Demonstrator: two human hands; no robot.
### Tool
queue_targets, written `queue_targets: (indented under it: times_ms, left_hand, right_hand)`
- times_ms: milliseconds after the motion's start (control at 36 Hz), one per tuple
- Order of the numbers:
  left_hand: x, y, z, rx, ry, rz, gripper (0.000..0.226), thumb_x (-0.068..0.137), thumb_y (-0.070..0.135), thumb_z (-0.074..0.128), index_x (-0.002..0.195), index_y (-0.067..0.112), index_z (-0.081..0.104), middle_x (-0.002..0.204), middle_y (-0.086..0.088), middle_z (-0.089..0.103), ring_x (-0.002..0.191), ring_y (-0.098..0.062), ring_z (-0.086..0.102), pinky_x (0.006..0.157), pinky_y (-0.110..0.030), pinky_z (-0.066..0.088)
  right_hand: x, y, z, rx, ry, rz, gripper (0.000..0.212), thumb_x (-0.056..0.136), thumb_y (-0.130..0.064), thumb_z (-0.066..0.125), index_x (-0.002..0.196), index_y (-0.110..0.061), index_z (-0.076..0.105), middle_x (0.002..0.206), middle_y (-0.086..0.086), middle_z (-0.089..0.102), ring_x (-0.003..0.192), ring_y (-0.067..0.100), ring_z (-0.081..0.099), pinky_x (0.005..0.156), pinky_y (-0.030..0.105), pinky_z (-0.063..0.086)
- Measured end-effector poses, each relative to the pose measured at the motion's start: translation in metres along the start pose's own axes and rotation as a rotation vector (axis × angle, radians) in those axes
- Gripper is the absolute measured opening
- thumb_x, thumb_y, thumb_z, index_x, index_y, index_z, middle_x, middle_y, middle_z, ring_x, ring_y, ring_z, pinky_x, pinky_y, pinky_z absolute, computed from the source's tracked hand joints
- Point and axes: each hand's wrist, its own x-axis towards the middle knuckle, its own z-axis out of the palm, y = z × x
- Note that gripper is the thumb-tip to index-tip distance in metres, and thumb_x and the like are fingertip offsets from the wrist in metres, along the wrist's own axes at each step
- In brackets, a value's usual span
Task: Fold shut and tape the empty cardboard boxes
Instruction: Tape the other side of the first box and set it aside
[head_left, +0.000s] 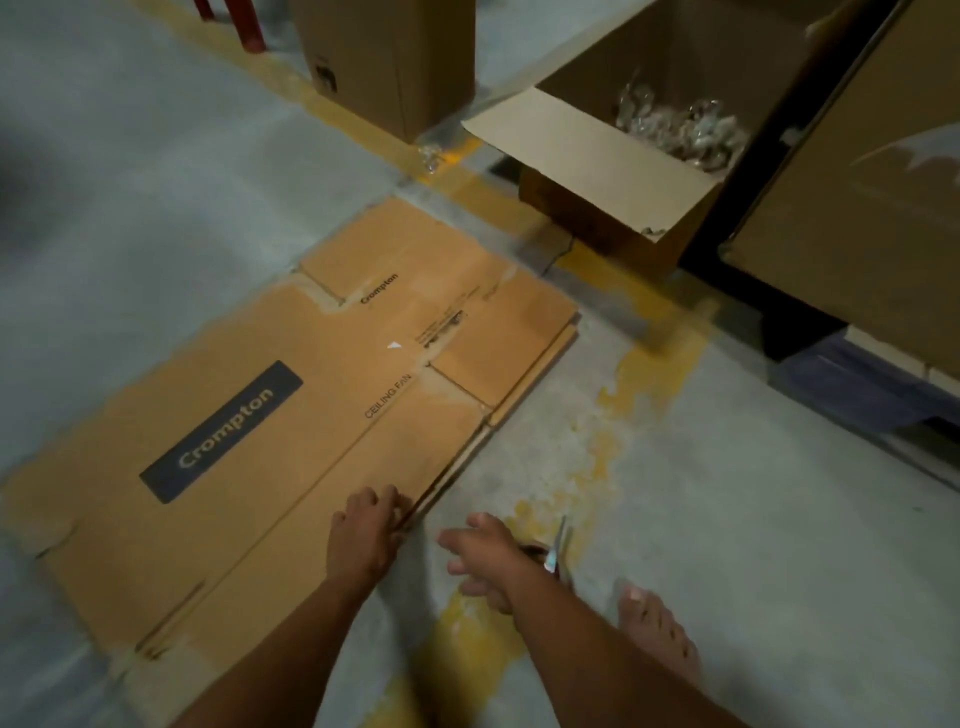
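Cardboard box (291, 415) flat on floor | left hand (366, 530) grips its edge | right hand (485, 556) beside, fingers loose

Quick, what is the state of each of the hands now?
Left hand: fingers curled over the edge of the flattened cardboard box, gripping it.
Right hand: fingers loosely spread; scissors beside it, whether held cannot be told.

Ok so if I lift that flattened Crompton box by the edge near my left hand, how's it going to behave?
The flattened box is wide and thin, so it will probably sag and swing from a one-edge lift. Its creases and loose end flaps suggest it may hinge or fan open. It looks light for its spread. The left hand curls on that edge; a second grip would likely steady it.
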Motion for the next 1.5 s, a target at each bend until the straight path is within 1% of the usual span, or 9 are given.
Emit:
queue_targets:
  times_ms: [139,361,611,750,889,1000,1222,1389,1500]
  left_hand:
    - [0.023,-0.010,0.008,0.304,0.095,0.163,0.044,0.056,0.031,0.086,0.087,0.023,0.056,0.080,-0.004,0.059,0.074,-0.029,0.058,0.058,-0.036,0.040]
    - [0.019,0.011,-0.003,0.411,0.024,0.227,0.086,0.052,0.021,0.086,0.128,0.032,0.047,0.128,-0.016,0.048,0.096,-0.039,0.051,0.054,-0.042,0.046]
    - [0.025,0.005,-0.029,0.324,0.006,0.175,0.037,0.097,0.054,0.039,0.107,0.018,0.042,0.105,-0.019,0.060,0.089,-0.036,0.060,0.068,-0.038,0.044]
    - [0.010,0.017,-0.091,0.329,0.068,0.123,0.035,0.102,0.027,0.037,0.136,0.016,0.038,0.116,-0.008,0.054,0.078,-0.019,0.051,0.059,-0.027,0.041]
    - [-0.031,0.009,-0.171,0.415,0.122,0.151,0.080,0.070,0.037,0.083,0.126,0.023,0.028,0.107,-0.001,0.055,0.072,-0.016,0.057,0.055,-0.028,0.053]
    - [-0.077,0.022,-0.250,0.583,0.239,0.149,0.050,0.095,0.033,0.053,0.137,0.025,0.025,0.118,0.000,0.054,0.076,-0.012,0.052,0.049,-0.022,0.039]
    - [-0.216,0.059,-0.383,0.634,0.441,0.175,0.048,0.100,0.036,0.040,0.145,0.029,0.027,0.127,0.005,0.053,0.077,-0.010,0.046,0.059,-0.023,0.032]
    - [-0.289,0.100,-0.442,0.716,0.537,0.332,0.047,0.098,0.038,0.045,0.142,0.031,0.030,0.121,0.001,0.054,0.094,-0.019,0.062,0.067,-0.029,0.041]
    - [-0.330,0.155,-0.457,0.670,0.587,0.506,0.035,0.101,0.037,0.042,0.134,0.030,0.038,0.115,0.001,0.057,0.090,-0.014,0.060,0.073,-0.027,0.049]
  right_hand:
    - [0.008,-0.007,-0.004,0.048,-0.006,-0.038,0.058,0.095,-0.030,0.059,0.146,-0.014,0.035,0.115,0.008,0.058,0.094,0.018,0.061,0.072,0.030,0.047]
    - [-0.002,-0.012,0.009,0.031,-0.092,-0.033,0.034,0.098,-0.027,0.055,0.129,-0.014,0.049,0.105,0.006,0.060,0.098,0.022,0.065,0.084,0.038,0.051]
    - [-0.013,-0.022,0.013,0.013,-0.079,-0.038,0.014,0.093,-0.028,0.060,0.103,-0.018,0.057,0.079,0.000,0.058,0.059,0.014,0.054,0.056,0.027,0.038]
    - [-0.038,-0.043,0.013,-0.072,-0.037,-0.136,0.018,0.091,-0.031,0.061,0.105,-0.022,0.058,0.092,0.000,0.062,0.063,0.011,0.059,0.053,0.020,0.043]
    - [-0.094,-0.075,0.011,-0.248,0.001,-0.321,0.042,0.094,-0.026,0.059,0.133,-0.013,0.051,0.117,0.007,0.064,0.079,0.013,0.062,0.057,0.019,0.048]
    - [-0.160,-0.099,0.005,-0.346,-0.029,-0.441,0.045,0.095,-0.023,0.059,0.137,-0.012,0.048,0.127,0.007,0.059,0.088,0.013,0.063,0.083,0.028,0.052]
    - [-0.332,-0.129,-0.025,-0.457,0.145,-0.683,0.039,0.091,-0.015,0.062,0.128,-0.007,0.052,0.102,0.010,0.061,0.067,0.012,0.058,0.066,0.031,0.050]
    - [-0.459,-0.133,-0.043,-0.607,0.418,-0.904,0.050,0.091,-0.026,0.062,0.138,-0.015,0.048,0.131,0.005,0.054,0.120,0.023,0.052,0.091,0.032,0.045]
    - [-0.516,-0.126,-0.059,-0.725,0.583,-1.025,0.042,0.090,-0.019,0.061,0.131,-0.021,0.051,0.131,0.001,0.052,0.122,0.020,0.049,0.098,0.033,0.047]
